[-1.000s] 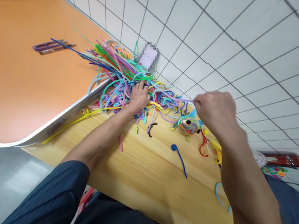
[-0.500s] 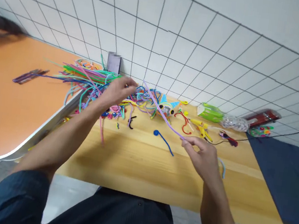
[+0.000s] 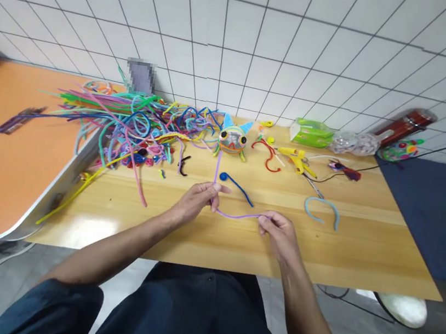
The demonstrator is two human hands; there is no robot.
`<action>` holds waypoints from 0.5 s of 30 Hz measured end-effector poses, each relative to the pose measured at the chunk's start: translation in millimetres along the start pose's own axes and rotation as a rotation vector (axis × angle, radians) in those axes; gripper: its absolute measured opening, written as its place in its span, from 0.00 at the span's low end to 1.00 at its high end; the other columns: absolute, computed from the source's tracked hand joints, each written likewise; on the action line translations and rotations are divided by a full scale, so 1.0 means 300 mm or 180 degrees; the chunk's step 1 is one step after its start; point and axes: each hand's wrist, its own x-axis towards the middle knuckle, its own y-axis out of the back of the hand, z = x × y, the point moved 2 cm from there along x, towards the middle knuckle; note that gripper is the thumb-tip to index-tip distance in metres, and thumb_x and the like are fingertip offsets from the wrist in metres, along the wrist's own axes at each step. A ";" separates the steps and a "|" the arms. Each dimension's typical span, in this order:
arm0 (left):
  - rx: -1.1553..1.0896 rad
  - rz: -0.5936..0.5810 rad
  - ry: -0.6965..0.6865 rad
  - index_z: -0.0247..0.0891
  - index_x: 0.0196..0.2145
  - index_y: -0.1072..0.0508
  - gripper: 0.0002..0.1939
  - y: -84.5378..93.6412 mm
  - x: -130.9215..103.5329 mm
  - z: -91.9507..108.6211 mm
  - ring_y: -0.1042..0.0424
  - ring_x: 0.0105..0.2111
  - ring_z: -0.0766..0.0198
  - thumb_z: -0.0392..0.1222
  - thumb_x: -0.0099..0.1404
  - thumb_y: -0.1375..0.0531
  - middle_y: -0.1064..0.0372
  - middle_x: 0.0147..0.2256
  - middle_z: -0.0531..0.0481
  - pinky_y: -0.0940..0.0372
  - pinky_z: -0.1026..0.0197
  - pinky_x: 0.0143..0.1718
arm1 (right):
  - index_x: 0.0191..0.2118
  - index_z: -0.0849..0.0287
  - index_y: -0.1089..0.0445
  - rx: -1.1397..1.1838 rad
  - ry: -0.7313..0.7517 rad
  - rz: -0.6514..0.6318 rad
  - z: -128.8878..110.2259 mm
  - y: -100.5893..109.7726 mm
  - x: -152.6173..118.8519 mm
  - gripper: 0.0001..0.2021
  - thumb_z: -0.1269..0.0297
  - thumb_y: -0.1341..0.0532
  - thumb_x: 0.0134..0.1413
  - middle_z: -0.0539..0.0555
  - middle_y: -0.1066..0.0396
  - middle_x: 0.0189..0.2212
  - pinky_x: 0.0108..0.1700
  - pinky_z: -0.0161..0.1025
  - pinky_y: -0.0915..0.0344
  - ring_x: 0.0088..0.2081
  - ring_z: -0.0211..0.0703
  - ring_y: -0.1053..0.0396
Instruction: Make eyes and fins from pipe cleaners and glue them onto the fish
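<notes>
A purple pipe cleaner (image 3: 236, 217) runs between my two hands above the wooden table. My left hand (image 3: 198, 201) pinches it partway along, and its far part sticks up past the fingers. At its other end, my right hand (image 3: 277, 231) grips the tip between thumb and fingers. Just beyond lies a blue pipe cleaner (image 3: 240, 189) with one end coiled into a spiral. Behind it stands a small figure (image 3: 233, 139) with blue pointed ears and big black-and-yellow eyes. A light blue curved pipe cleaner (image 3: 323, 202) rests to the right of my right hand.
A heap of colourful pipe cleaners (image 3: 130, 115) spreads over the left back. Red curled pieces (image 3: 268, 157), a yellow glue gun (image 3: 296, 158), a green package (image 3: 313, 132) and a dark red bottle (image 3: 409, 127) line the right back. An orange table (image 3: 0, 158) adjoins at left.
My left hand has come from over the heap down to the purple pipe cleaner and taken hold of it. The strand, earlier stretched up from my right hand, now sags between both hands.
</notes>
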 end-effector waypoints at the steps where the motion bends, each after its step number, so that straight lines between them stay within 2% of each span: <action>1: 0.0145 -0.0259 0.0128 0.35 0.33 0.18 0.35 -0.015 0.004 -0.019 0.37 0.25 0.64 0.75 0.67 0.37 0.33 0.19 0.52 0.40 0.60 0.34 | 0.28 0.55 0.23 0.0370 -0.0161 0.0114 0.009 -0.005 0.006 0.16 0.49 0.23 0.45 0.47 0.31 0.19 0.26 0.36 0.40 0.21 0.37 0.37; 4: 0.0438 -0.0891 0.0451 0.36 0.34 0.18 0.36 -0.068 0.011 -0.071 0.39 0.22 0.64 0.76 0.67 0.40 0.35 0.17 0.53 0.42 0.59 0.32 | 0.28 0.56 0.25 0.0931 -0.0370 0.0274 0.007 -0.049 0.027 0.18 0.51 0.21 0.40 0.48 0.28 0.23 0.24 0.34 0.42 0.22 0.35 0.36; 6: 0.0467 -0.1014 0.0554 0.36 0.36 0.18 0.37 -0.099 0.015 -0.097 0.41 0.20 0.65 0.77 0.67 0.40 0.36 0.16 0.55 0.44 0.60 0.30 | 0.30 0.56 0.25 0.0989 -0.0410 0.0284 -0.005 -0.079 0.041 0.16 0.53 0.23 0.42 0.50 0.23 0.28 0.23 0.33 0.43 0.22 0.34 0.35; 8: 0.0301 -0.0882 0.0566 0.36 0.37 0.18 0.36 -0.117 0.022 -0.110 0.41 0.19 0.66 0.77 0.66 0.38 0.36 0.16 0.55 0.46 0.61 0.28 | 0.34 0.55 0.25 0.0931 -0.0387 0.0273 -0.012 -0.091 0.052 0.15 0.54 0.25 0.45 0.51 0.20 0.34 0.22 0.33 0.45 0.23 0.34 0.35; 11: -0.0320 -0.0447 0.0537 0.36 0.37 0.19 0.32 -0.116 0.033 -0.105 0.39 0.18 0.66 0.73 0.65 0.34 0.35 0.17 0.55 0.45 0.61 0.25 | 0.40 0.55 0.22 0.0626 -0.0275 0.0199 -0.003 -0.065 0.054 0.14 0.55 0.28 0.48 0.51 0.19 0.36 0.25 0.33 0.42 0.25 0.34 0.35; 13: -0.0835 -0.0184 0.0546 0.36 0.39 0.19 0.29 -0.104 0.042 -0.089 0.37 0.18 0.66 0.69 0.66 0.31 0.33 0.18 0.55 0.42 0.62 0.25 | 0.41 0.56 0.20 0.0306 -0.0292 -0.0014 0.014 -0.034 0.042 0.14 0.56 0.28 0.49 0.51 0.20 0.35 0.29 0.34 0.38 0.28 0.35 0.33; 15: -0.1294 0.0043 0.0552 0.36 0.41 0.19 0.26 -0.093 0.052 -0.067 0.32 0.20 0.66 0.65 0.67 0.31 0.31 0.20 0.55 0.38 0.63 0.26 | 0.41 0.56 0.19 0.0034 -0.0402 -0.0401 0.031 -0.012 0.021 0.14 0.56 0.27 0.50 0.51 0.22 0.34 0.33 0.36 0.35 0.30 0.36 0.31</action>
